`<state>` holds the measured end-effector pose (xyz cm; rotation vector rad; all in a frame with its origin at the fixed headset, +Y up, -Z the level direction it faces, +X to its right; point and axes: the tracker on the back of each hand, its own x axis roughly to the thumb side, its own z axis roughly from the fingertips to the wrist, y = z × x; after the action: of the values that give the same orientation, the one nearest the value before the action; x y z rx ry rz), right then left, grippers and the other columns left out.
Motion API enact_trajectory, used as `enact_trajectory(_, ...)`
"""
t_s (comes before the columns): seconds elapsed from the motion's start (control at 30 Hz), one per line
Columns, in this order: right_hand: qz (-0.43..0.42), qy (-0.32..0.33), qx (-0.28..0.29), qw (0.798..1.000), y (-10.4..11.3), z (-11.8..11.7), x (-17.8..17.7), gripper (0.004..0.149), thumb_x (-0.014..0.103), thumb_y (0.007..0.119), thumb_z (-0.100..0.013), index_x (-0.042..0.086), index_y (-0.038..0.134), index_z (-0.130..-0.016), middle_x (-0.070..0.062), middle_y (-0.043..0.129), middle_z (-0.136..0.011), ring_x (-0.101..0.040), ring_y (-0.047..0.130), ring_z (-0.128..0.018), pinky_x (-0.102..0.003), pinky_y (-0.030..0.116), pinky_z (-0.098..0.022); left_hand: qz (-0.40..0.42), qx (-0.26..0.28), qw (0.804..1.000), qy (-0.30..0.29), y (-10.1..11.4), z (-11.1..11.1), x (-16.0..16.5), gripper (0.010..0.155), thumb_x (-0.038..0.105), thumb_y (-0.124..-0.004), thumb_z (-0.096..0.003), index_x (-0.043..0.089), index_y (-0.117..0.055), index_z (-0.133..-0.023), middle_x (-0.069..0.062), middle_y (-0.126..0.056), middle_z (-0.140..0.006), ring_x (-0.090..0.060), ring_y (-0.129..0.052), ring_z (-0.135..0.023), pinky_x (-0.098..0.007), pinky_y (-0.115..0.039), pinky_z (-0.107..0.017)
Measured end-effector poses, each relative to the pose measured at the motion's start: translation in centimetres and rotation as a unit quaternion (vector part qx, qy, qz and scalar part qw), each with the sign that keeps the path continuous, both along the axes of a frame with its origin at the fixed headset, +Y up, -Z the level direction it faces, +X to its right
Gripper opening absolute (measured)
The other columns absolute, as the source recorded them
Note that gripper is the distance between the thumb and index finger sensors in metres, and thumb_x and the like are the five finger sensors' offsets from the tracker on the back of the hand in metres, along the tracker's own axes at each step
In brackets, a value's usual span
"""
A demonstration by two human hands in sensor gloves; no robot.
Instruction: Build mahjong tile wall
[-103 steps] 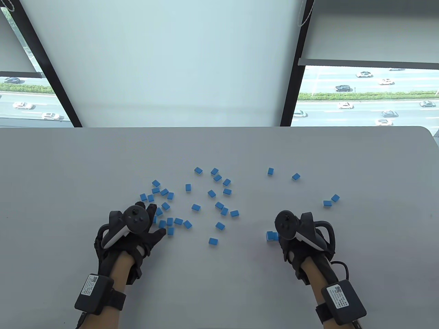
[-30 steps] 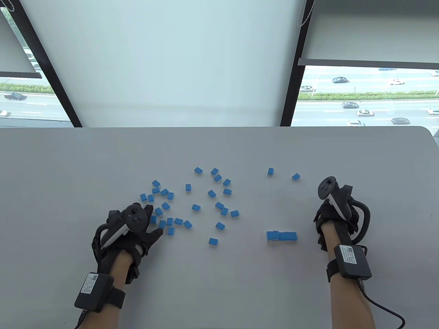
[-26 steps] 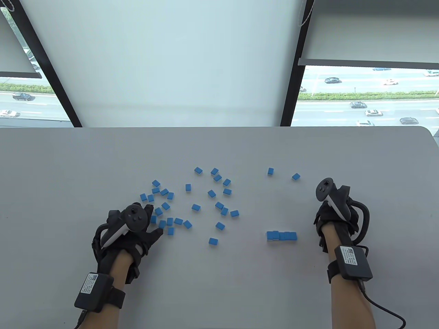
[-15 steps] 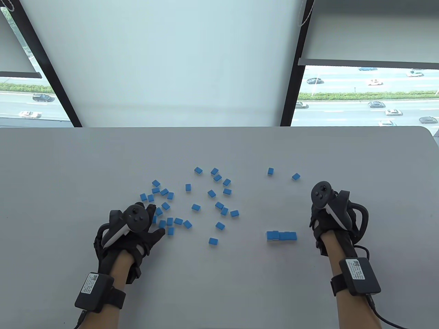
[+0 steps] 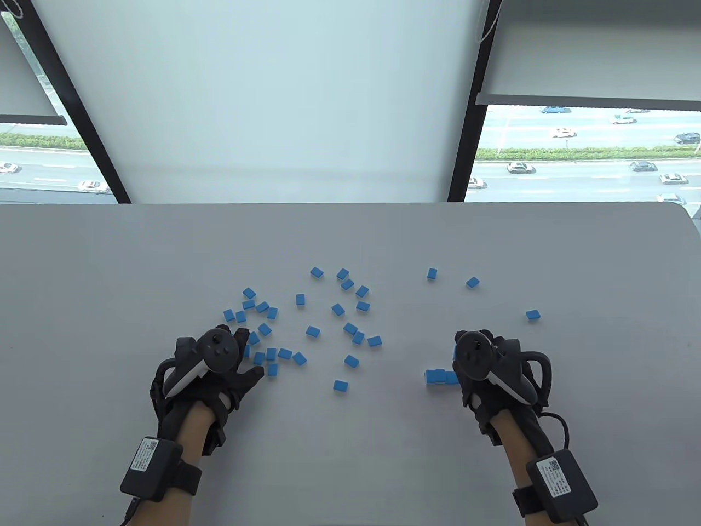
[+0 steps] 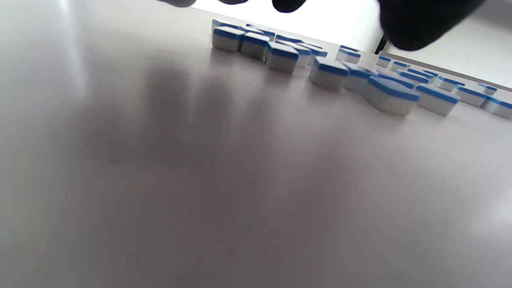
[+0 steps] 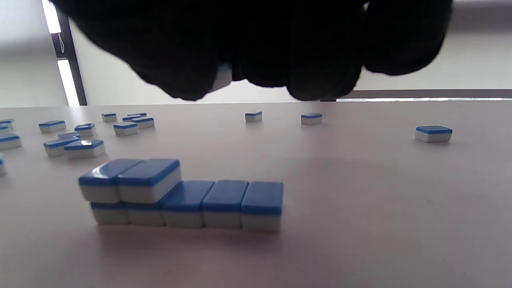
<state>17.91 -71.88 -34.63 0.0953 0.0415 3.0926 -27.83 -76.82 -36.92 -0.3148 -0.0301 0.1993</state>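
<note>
The tile wall (image 5: 438, 376) stands at the front right of the table. In the right wrist view the wall (image 7: 184, 196) is a bottom row of several blue-backed tiles with two tiles stacked on its left end. My right hand (image 5: 463, 350) hovers over the wall's right part and hides it in the table view. Its fingers (image 7: 312, 60) pinch a tile (image 7: 222, 77), of which only a pale edge shows. My left hand (image 5: 243, 353) rests flat with spread fingers at the front left edge of the scattered loose tiles (image 5: 312, 330); it holds nothing.
Loose tiles lie face down across the table's middle (image 6: 328, 72). Single tiles lie at the right (image 5: 533, 314), far right (image 5: 472, 282) and behind the wall (image 5: 432, 274). One tile (image 5: 340, 386) lies between the hands. The table's far edge (image 5: 350, 204) meets a window.
My right hand has come back from the right side to above the wall with a tile in its fingers. One of the two tiles there is gone. My left hand has stayed put.
</note>
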Motion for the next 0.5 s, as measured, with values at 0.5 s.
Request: enact_trajectory(0.5,0.053,0.017,-0.061,0.997,-2.3,-0.1,-1.6,0.056,0.036,0.09,-0.042,0.022,0.072,-0.093,-0.005,0.077,-0.087,-0.032,0.088,-0.065,-0.052,0.075,-0.053,0.0,-0.002,1.0,0.004,0.1,0.1,-0.1,0.085,0.068,-0.064,-0.0425,0.033,-0.031,-0.112,-0.006,-0.025,-0.119,-0.048,-0.032,-0.107,-0.076,-0.025,-0.065)
